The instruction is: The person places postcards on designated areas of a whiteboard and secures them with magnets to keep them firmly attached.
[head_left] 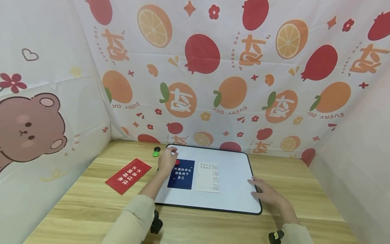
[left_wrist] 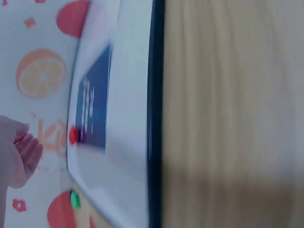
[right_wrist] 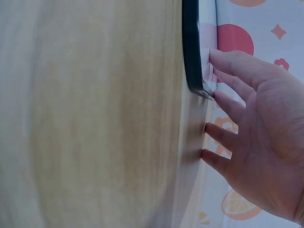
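Touching the whiteboard (head_left: 235, 179) is the spread right hand (head_left: 267, 193).

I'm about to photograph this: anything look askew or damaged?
The red card looks askew: it lies slanted on the wooden table, left of the whiteboard, where the navy card and white card lie nearly straight. No damage stands out.

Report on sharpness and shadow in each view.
Head view: fairly sharp, the lettering on the red card and navy card distinct; left wrist view: blurred, the table smeared into streaks with a darker shadow band low down, the navy card's lettering unreadable; right wrist view: the right hand fairly clear, the table's grain soft.
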Tool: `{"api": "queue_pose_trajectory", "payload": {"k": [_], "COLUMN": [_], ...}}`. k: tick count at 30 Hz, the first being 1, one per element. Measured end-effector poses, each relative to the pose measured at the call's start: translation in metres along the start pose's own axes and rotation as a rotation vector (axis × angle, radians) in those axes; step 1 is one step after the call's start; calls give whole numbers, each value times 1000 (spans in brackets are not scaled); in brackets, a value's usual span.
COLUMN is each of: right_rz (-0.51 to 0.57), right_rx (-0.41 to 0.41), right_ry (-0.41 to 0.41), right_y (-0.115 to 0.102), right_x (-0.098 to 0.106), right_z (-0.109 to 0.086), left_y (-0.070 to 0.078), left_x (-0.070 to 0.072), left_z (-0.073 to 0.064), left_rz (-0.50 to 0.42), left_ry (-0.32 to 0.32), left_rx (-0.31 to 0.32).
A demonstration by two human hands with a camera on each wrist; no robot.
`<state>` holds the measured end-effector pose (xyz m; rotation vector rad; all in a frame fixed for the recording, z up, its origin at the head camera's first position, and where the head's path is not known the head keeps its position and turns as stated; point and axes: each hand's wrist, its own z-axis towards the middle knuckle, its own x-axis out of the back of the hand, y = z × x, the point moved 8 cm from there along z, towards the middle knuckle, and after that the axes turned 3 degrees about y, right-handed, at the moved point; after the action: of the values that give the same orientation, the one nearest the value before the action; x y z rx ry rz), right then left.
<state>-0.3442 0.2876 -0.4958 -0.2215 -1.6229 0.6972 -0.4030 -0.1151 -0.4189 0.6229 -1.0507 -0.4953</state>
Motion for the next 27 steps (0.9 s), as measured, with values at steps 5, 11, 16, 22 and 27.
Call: {"api": "queue_pose_trajectory", "payload": {"k": [5,11,16,22,27], "right_rz": [-4,1,-5,-12,2], "right_rx": [-8,4,7,3,-4], "right_ry": [-3,-3,-2,-2,0], "right_y": [1,0,2,4,4], "right_x": [0,1,0,-1,-1], "right_z": [-1,0,2,2,2], "left_y": [-24,-59,-79,-85,-83], "left_x": [9,10,0,-3,0], "left_z": [24,30,18,12,15], "left_rz": [112,270,381,429,440], "left_ry": [-47,-224,-419,-411,-309], "left_rx": [-30,-26,2,-15,-55]}}
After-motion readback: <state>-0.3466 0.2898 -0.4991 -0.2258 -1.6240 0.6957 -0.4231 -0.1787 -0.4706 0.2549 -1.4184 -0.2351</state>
